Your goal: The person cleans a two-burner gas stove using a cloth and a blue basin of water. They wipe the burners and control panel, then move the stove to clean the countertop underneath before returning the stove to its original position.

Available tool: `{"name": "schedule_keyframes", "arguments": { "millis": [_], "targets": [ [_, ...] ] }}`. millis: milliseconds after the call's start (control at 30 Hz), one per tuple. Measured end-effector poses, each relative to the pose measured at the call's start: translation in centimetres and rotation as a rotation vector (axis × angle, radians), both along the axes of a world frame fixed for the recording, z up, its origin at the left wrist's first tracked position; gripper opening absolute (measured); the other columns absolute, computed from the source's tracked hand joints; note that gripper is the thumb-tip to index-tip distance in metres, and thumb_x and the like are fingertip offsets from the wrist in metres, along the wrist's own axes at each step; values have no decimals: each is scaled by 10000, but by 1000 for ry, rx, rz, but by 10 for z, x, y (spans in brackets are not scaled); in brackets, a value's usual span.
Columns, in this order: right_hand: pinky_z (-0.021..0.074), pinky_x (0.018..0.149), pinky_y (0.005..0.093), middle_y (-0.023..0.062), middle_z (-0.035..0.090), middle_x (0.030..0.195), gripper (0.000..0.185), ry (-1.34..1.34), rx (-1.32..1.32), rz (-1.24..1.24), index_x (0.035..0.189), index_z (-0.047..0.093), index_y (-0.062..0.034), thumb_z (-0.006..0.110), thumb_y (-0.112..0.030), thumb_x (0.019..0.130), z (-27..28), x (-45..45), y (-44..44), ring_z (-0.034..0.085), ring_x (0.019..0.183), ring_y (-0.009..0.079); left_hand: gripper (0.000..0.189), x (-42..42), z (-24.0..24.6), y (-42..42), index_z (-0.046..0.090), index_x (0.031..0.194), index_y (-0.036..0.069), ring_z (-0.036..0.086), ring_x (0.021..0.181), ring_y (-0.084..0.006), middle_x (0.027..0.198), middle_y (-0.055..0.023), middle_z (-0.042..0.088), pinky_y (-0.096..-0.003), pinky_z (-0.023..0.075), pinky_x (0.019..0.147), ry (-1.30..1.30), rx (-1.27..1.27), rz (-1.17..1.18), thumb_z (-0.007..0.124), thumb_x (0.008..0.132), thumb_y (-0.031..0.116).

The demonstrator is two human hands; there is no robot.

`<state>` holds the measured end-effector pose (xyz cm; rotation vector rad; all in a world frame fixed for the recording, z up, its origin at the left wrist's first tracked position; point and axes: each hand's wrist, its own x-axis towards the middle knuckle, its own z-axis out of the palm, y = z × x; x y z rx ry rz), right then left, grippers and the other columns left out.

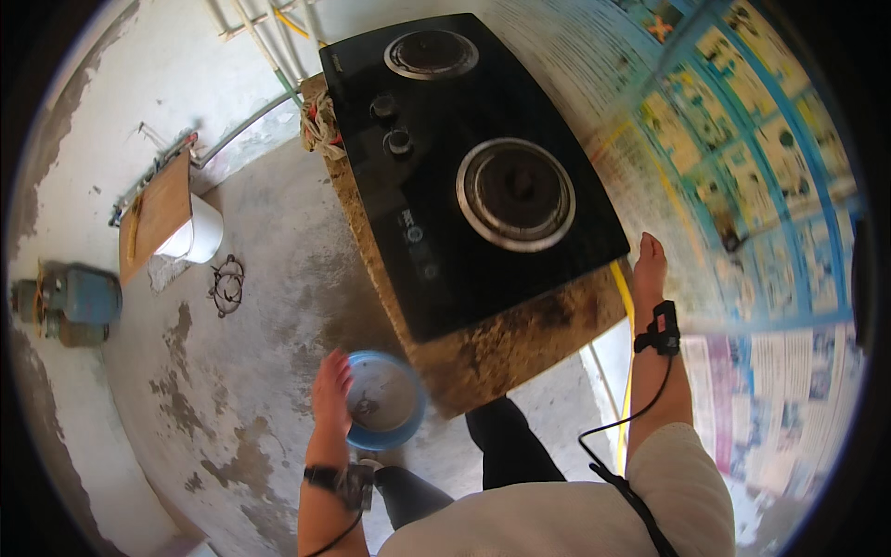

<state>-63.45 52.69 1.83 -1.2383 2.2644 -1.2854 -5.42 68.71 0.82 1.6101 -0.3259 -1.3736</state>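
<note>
A black glass-topped two-burner gas stove (pixel 431 209) lies before me on a worn wooden board (pixel 515 355). Its near burner (pixel 518 195) and far burner (pixel 431 54) have metal rings around dark centres, with no pan supports on them. Two control knobs (pixel 398 141) sit toward its left side. My left hand (pixel 333 393) is empty, fingers a little apart, above the floor and beside a blue-rimmed basin (pixel 418 418) of cloudy liquid. Beyond the stove's near right corner is my right hand (pixel 649 268), seen edge-on beside the wall; its fingers are partly hidden.
A wire pan support (pixel 227 285) lies on the concrete floor. Against the left wall are a white bucket (pixel 205 226) under a brown board (pixel 156 212) and gas cylinders (pixel 83 296). A crumpled bag (pixel 321 125) touches the stove's left edge. A yellow hose (pixel 624 292) hangs at right.
</note>
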Motion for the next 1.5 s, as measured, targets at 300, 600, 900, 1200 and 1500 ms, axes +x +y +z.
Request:
{"name": "schedule_keyframes", "arguments": {
  "millis": [300,600,900,1200,1500],
  "targets": [
    [478,789,326,97,655,974,483,-624,388,150,1118,635,44,432,-384,1026,3,2,-87,599,862,208,535,-103,10,-182,548,1284,2,598,1060,-225,1202,-111,629,-350,459,946,228,-110,85,413,1031,453],
    [452,819,357,148,656,1013,540,-427,429,190,1115,628,96,420,-396,1034,-5,2,-83,579,913,246,552,-123,1,-190,593,1198,-44,575,1014,-254,1130,-135,643,-362,435,910,-190,-54,181,402,1020,442],
    [423,916,343,188,633,1116,518,-325,312,171,1182,596,111,408,-352,1040,-4,-5,-29,571,1007,250,483,-142,1,-134,603,1170,-56,577,1010,-255,1099,-165,646,-365,434,893,-224,-59,232,390,1035,356],
    [428,810,343,120,620,945,491,-254,465,190,1035,620,83,413,-362,1039,13,-25,54,536,866,217,451,-159,1,-49,603,1115,-65,571,977,-253,1057,-173,641,-362,432,872,-221,29,186,394,1034,327],
    [382,665,314,36,519,731,479,-189,472,134,863,603,48,435,-368,1030,-7,-36,144,440,719,142,450,-158,-25,28,596,1138,-57,574,1023,-278,1107,-182,631,-371,434,907,-238,8,71,360,1045,314]
  ]
}}
